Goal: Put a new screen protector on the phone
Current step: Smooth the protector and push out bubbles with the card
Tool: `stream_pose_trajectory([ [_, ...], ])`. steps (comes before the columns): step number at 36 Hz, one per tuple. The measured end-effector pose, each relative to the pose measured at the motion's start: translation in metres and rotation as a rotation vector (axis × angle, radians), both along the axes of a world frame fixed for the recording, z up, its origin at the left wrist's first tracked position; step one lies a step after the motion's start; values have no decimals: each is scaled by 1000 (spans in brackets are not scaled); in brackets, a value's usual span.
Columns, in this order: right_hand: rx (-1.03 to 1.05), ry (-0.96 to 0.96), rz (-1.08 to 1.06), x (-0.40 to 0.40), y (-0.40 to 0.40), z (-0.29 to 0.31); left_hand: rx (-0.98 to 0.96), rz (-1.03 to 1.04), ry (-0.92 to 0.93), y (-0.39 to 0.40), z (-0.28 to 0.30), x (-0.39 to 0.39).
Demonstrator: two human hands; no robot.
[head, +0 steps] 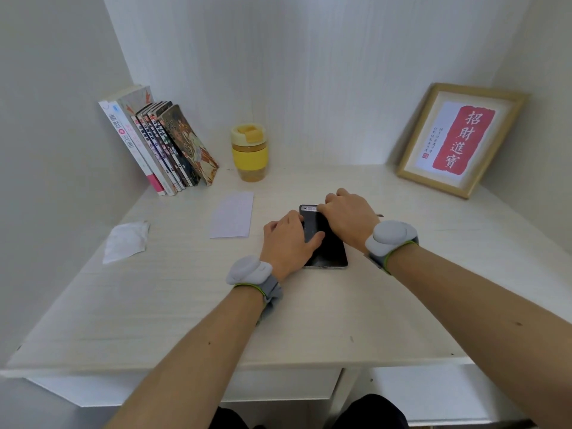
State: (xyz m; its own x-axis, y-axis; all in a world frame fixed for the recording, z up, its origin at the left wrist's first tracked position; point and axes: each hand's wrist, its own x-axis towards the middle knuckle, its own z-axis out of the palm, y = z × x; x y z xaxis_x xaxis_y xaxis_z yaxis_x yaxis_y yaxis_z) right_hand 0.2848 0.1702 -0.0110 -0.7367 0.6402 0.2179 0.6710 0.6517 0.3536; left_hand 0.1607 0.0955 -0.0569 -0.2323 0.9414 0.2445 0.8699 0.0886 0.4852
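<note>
A: Both forearms reach in from the bottom of the frame, and the phone (325, 239) lies flat on the desk (185, 305) at centre, dark screen up.

B: Look at the left hand (286, 243). It sits on the phone's left edge, knuckles up, thumb laid across the glass, fingers curled over the side. That grip is clamped on the phone.

A: And the right hand (346, 215) is just above it in the frame, at the phone's far end. Fingers bent down onto the top edge, next to a small pale label strip (309, 208). Whether it pinches anything, I cannot tell.

B: Each wrist carries 1 grey band with a rounded pod, 2 in all.

A: Left of the phone, a white sheet (232, 215) lies flat. Further left, a crumpled wrapper (125, 241).

B: Upper left, a row of books (161, 147) leans on the wall. A yellow cup (249, 153) stands beside them. Upper right, a framed print (458, 137) with red calligraphy is propped in the corner.
</note>
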Motion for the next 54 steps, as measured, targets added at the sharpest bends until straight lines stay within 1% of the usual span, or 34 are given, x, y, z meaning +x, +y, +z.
stream_pose_trajectory([
  [5,49,-37,47,9,-13,-1,16,2,-7,0,-1,1],
  [14,41,-32,-35,-3,-13,0,10,0,-25,1,-2,0],
  [23,41,-29,11,5,-16,-6,16,9,-25,0,-1,0],
  [32,38,-25,-63,-7,-11,-1,13,9,3,-2,1,2],
  [35,47,-13,-50,-1,-13,-3,5,16,32,-2,2,2],
  [42,31,9,2,23,-22,-7,7,23,25,-3,3,4],
  [50,12,9,-118,16,-12,-2,17,27,23,-3,1,3],
  [54,5,1,-129,15,-7,-1,16,29,15,-3,1,3],
])
